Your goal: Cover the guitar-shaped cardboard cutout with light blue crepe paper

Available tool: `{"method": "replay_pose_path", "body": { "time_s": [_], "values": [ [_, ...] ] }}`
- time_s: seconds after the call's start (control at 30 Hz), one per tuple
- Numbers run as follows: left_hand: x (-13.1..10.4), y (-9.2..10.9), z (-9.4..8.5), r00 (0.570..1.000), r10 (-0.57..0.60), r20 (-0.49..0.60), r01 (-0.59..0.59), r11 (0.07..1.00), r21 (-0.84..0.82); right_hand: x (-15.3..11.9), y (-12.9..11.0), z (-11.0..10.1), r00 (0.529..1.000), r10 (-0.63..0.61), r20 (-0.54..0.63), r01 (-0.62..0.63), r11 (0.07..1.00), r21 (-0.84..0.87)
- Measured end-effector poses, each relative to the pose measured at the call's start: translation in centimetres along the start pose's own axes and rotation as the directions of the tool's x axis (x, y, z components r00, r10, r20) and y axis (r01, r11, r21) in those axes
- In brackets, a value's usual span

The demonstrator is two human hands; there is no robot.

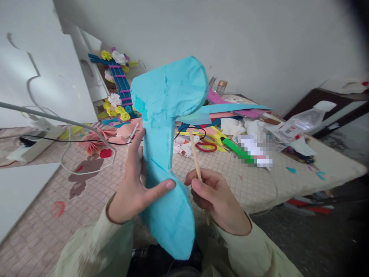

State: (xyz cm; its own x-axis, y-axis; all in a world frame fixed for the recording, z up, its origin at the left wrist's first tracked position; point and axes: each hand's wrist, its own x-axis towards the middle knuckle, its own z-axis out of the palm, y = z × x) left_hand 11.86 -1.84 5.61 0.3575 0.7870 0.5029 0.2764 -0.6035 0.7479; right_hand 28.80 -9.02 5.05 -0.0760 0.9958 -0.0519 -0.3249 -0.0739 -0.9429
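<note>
Holding blue papery shape (159, 146) roughly upright | left hand (134, 196) grips it, thumb across, prob for steadiness | right hand (217, 195) pinches stick (196, 158), guessing for control

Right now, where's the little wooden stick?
Near the middle of the head view, the wooden stick is held in the right hand, just to the right of the light-blue shape.

The light-blue, paper-wrapped shape (158, 144) is held nearly upright, its broad lobed end uppermost, its neck narrow, its lower end leaf-like, the wrapping creased. A slim pale stick (195, 157), held tilted, is near its right edge.
</note>
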Motion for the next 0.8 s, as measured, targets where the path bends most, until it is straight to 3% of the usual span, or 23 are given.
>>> {"method": "replay_pose_path", "body": {
  "time_s": [0.07,0.23,0.5,0.63,0.8],
  "values": [
    [-0.08,0.23,-0.08,0.999,-0.009,0.048,0.010,0.999,-0.040,0.12,-0.34,0.40,0.998,0.044,0.046,-0.048,0.997,0.069],
    [-0.23,0.43,-0.20,0.999,0.005,0.040,-0.004,1.000,-0.023,-0.13,-0.39,0.47,0.995,0.035,0.095,-0.043,0.995,0.086],
    [-0.41,0.49,-0.06,0.995,-0.016,0.098,0.030,0.988,-0.151,-0.60,-0.32,0.33,0.996,0.022,0.085,-0.029,0.996,0.081],
    [-0.44,0.56,0.01,0.996,-0.047,0.077,0.062,0.977,-0.206,-0.52,-0.51,0.71,0.993,0.069,0.093,-0.078,0.992,0.097],
    [-0.41,0.53,0.19,1.000,0.000,0.023,0.006,0.971,-0.237,-0.39,0.09,0.99,0.989,0.064,0.137,-0.089,0.979,0.184]
  ]
}}
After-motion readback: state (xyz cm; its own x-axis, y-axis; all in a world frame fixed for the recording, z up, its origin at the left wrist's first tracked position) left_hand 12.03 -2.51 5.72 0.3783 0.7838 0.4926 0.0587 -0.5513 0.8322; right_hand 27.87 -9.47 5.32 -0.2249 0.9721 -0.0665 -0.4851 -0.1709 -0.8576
